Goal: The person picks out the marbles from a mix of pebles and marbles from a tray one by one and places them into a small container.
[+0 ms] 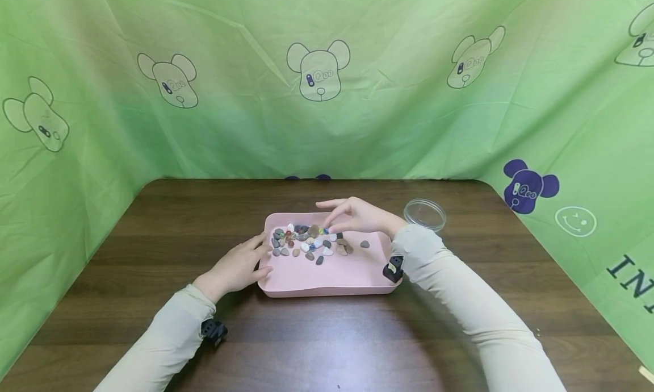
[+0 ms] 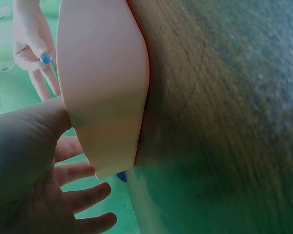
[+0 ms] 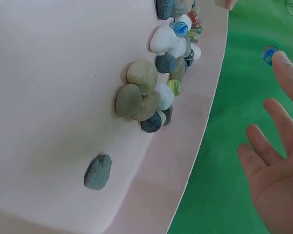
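A shallow pink tray (image 1: 327,278) stands on the table with pebbles and glass marbles gathered toward its far left side. Above the tray's far part, my right hand (image 1: 357,215) pinches a blue glass marble (image 3: 270,55) at its fingertips, while the other fingers extend outward. In the left wrist view the blue marble (image 2: 46,58) shows against that hand. My left hand (image 1: 237,267) rests on the tray's left rim, its fingers spread and fairly straight. A grey pebble (image 3: 98,171) lies apart from the cluster, while three brownish pebbles (image 3: 142,77) sit together at its edge.
A round clear plastic lid or dish (image 1: 425,214) lies on the brown wooden table (image 1: 204,210), behind the tray to the right. Green printed cloth (image 1: 317,136) hangs around the table's back and sides.
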The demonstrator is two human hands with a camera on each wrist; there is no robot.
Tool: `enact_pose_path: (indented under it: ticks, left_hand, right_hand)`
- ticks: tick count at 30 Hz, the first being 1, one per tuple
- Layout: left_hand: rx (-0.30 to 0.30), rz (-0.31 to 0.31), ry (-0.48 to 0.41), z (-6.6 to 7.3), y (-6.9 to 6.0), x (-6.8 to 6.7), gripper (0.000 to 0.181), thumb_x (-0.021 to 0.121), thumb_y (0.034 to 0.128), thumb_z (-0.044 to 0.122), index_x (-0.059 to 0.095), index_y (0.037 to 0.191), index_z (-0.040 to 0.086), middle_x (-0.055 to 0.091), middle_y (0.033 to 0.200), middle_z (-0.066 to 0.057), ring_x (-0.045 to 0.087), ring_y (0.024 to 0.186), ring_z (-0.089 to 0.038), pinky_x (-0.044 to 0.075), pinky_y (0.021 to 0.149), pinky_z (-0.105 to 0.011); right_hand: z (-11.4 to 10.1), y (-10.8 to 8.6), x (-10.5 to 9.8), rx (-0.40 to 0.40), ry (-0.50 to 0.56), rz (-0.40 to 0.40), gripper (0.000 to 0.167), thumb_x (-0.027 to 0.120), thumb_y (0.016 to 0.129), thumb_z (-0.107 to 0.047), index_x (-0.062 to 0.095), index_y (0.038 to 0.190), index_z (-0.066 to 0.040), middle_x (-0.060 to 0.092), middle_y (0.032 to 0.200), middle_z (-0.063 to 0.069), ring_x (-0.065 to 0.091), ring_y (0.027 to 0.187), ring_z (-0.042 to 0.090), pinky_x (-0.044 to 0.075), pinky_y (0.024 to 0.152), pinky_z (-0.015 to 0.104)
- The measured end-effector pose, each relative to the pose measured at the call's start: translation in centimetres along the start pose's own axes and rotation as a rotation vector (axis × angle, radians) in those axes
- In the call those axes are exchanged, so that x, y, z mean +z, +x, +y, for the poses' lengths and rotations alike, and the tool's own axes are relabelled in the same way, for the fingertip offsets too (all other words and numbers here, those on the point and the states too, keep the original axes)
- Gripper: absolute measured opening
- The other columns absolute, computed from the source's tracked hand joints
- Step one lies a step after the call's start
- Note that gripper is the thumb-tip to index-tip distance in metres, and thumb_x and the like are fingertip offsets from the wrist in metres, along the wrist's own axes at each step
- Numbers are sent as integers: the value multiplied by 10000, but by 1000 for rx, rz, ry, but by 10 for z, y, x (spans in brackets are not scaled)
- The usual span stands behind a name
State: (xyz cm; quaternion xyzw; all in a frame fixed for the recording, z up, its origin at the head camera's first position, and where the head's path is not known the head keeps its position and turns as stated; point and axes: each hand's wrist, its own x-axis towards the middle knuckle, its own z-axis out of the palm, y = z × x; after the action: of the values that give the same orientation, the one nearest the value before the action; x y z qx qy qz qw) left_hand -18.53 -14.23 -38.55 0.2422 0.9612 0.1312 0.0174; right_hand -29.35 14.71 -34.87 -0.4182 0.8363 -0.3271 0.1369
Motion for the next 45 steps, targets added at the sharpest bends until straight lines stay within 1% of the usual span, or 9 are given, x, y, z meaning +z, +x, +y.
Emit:
enact_pose_path:
  ticks: [4, 9, 16, 23, 27, 34, 39, 45]
  left_hand:
    - [0, -4, -1, 0, 0, 0, 449, 615, 879, 243, 569, 1223, -42, 364, 1441, -279, 423, 1299, -399, 379, 1032, -541]
    - [3, -2, -2, 0, 0, 0, 445, 616, 878, 240, 571, 1220, -42, 366, 1438, -283, 425, 1295, -402, 380, 1029, -543]
    - [5, 6, -4, -1, 0, 1, 442, 617, 878, 242, 573, 1215, -40, 364, 1438, -286, 429, 1293, -403, 381, 1028, -544]
    - [9, 8, -5, -1, 1, 2, 438, 621, 876, 240, 577, 1212, -37, 363, 1439, -287, 429, 1293, -403, 380, 1029, -545]
    - [6, 4, -5, -1, 1, 2, 438, 622, 876, 241, 576, 1214, -34, 360, 1441, -285, 429, 1293, -403, 379, 1031, -544]
    - [5, 3, -6, 0, 1, 1, 426, 625, 874, 237, 580, 1205, -27, 364, 1438, -287, 439, 1282, -406, 381, 1027, -544]
    - [2, -1, -5, -1, 1, 1, 431, 621, 877, 240, 577, 1210, -28, 364, 1437, -286, 433, 1289, -404, 378, 1031, -542]
    - [-1, -6, -7, 0, 1, 1, 434, 620, 877, 241, 574, 1216, -27, 362, 1440, -284, 426, 1295, -403, 376, 1034, -541]
  right_hand:
    - [-2, -4, -2, -4, -6, 15, 158, 688, 827, -118, 730, 972, -71, 437, 1436, 164, 361, 1373, 314, 263, 1130, 504]
    - [-3, -8, -5, 1, 14, 30, 158, 692, 823, -121, 732, 974, -93, 431, 1445, 147, 358, 1374, 313, 269, 1129, 504]
    - [-6, -13, -9, 4, 25, 48, 189, 695, 820, -116, 719, 991, -38, 429, 1442, 167, 365, 1367, 319, 309, 1113, 482]
    - [-5, -19, -13, 20, 16, 56, 192, 683, 834, -129, 717, 1002, -42, 422, 1452, 147, 351, 1373, 326, 312, 1107, 497]
    - [-5, -24, -15, 24, -5, 60, 182, 684, 835, -145, 724, 995, -67, 425, 1453, 134, 348, 1374, 327, 305, 1109, 504]
    - [-5, -32, -19, 46, -11, 85, 158, 690, 832, -169, 732, 977, -126, 424, 1456, 125, 335, 1380, 332, 289, 1109, 525]
    - [-4, -38, -22, 67, -23, 95, 178, 682, 839, -176, 727, 994, -101, 409, 1470, 104, 314, 1394, 318, 279, 1115, 521]
    - [-4, -46, -24, 60, -35, 119, 149, 683, 840, -167, 732, 976, -132, 423, 1458, 119, 332, 1385, 325, 290, 1111, 518]
